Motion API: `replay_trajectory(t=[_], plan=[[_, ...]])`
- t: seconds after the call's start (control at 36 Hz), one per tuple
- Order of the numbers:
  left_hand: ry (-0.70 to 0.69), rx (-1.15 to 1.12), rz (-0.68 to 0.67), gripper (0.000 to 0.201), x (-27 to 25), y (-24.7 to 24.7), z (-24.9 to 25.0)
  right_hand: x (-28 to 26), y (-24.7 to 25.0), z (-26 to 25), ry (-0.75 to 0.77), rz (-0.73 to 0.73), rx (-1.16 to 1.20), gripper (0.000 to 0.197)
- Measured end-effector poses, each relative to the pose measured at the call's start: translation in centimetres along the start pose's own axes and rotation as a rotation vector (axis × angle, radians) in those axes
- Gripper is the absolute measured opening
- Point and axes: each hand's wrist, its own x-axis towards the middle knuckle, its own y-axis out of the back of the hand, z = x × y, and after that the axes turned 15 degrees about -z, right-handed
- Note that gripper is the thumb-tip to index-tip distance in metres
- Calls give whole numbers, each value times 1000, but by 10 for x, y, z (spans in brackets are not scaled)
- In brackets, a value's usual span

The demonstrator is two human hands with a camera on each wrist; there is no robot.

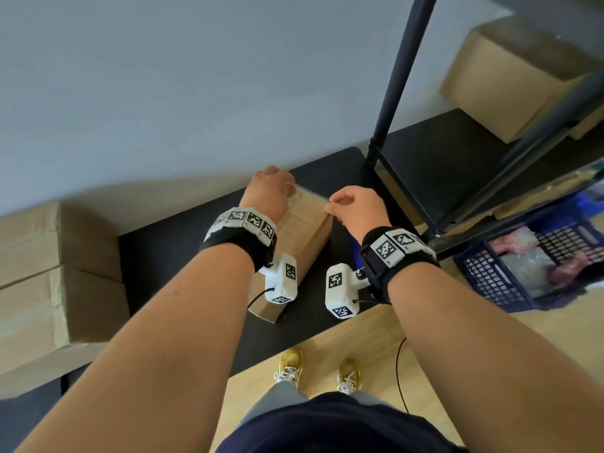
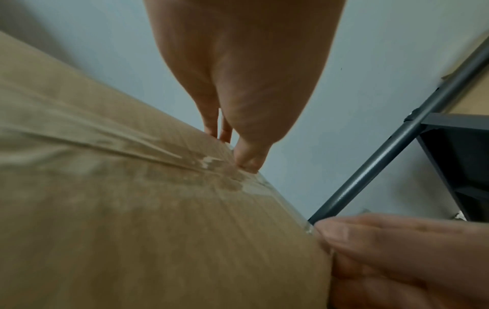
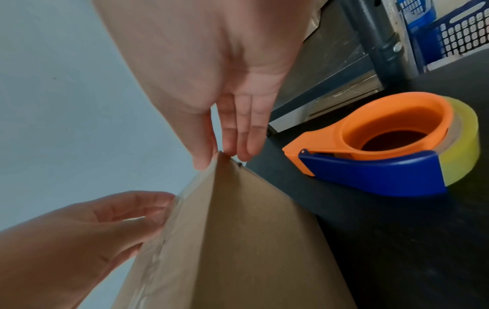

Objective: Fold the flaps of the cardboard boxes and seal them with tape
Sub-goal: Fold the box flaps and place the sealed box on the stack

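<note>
Grey wall is seen filling the far side of the scene, and pale wooden flooring runs beneath a pair of yellow shoes. Black table is set against that wall, its top matte and dark. A dark metal shelving frame is stood at the table's right end, with a brown carton on its shelf and a blue lattice crate low beside it. Two stacked brown cartons are parked on the left, by the table.

On to the main item: the cardboard box is laid on the table in the middle, long and plain brown, flaps closed flat, a strip of clear tape wrinkled along its centre seam and carried over the far edge. Just beside it on the right, an orange-and-blue tape dispenser is rested on the table with a yellowish roll loaded.

The left hand is placed at the box's far left corner, fingers bent over the edge and the thumb pressed onto the tape end. The right hand is set at the far right corner, fingers held together and the corner pinched between thumb and fingertips.
</note>
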Motion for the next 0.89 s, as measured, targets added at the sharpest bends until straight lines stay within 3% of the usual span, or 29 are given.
replay_trajectory(t=[0.14,0.22,0.36,0.47,0.58,0.89], plan=[[15,-28,-18,34,-4,-6,-7,5,-9,1,-42,-52,-30,10],[27,-112,-2,31,-6,-8,-15,9,-11,0,-63,-64,54,10],[41,-263,-87,27,-8,-13,-29,13,-9,-2,-77,-48,201,24],[60,-422,-78,28,-16,-24,-29,13,-12,2,-139,-109,345,13],[125,-491,-79,38,-17,-24,-25,12,-14,0,-150,-129,424,16],[181,-377,-83,32,-14,-20,-18,10,-17,-5,-175,-68,413,20]])
